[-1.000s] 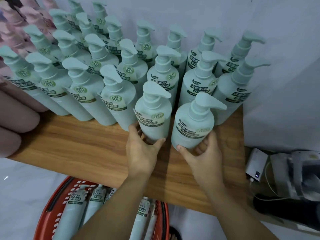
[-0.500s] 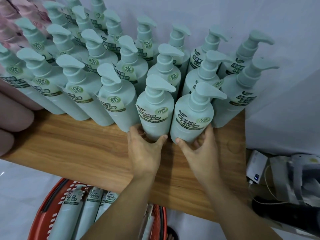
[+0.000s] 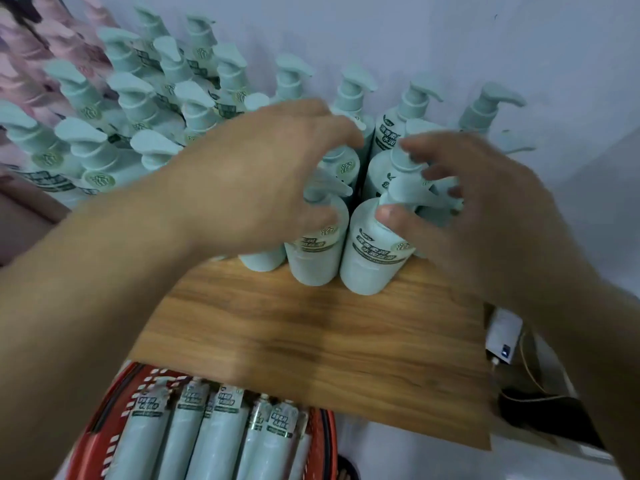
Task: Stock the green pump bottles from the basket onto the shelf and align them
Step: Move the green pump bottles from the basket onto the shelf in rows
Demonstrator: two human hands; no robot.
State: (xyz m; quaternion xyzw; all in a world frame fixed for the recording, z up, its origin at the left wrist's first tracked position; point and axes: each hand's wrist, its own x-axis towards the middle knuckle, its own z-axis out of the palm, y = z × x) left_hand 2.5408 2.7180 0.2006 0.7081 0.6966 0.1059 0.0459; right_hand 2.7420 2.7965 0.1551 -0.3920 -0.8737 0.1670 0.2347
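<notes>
Two front bottles (image 3: pixel 313 251) (image 3: pixel 372 252) stand on the shelf (image 3: pixel 311 334); right hand (image 3: pixel 485 216) pinches one's pump, left hand (image 3: pixel 263 178) curls over the other (grip blurred)

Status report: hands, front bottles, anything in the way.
Left hand and right hand curled on front bottles' pump heads. Basket holds more. Nothing blocking.

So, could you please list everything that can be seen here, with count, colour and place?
green pump bottles: many, exact count unclear, pale green, standing in rows on the shelf.
pink bottles: several, pink, far left behind the green ones.
shelf: one, wood brown, front part bare.
basket: one, red, below the shelf, holding lying green bottles.
white charger: one, right of the shelf, cable attached.
left hand: over the front bottles' pumps; grip blurred.
right hand: fingers curled at a front bottle's pump.
</notes>
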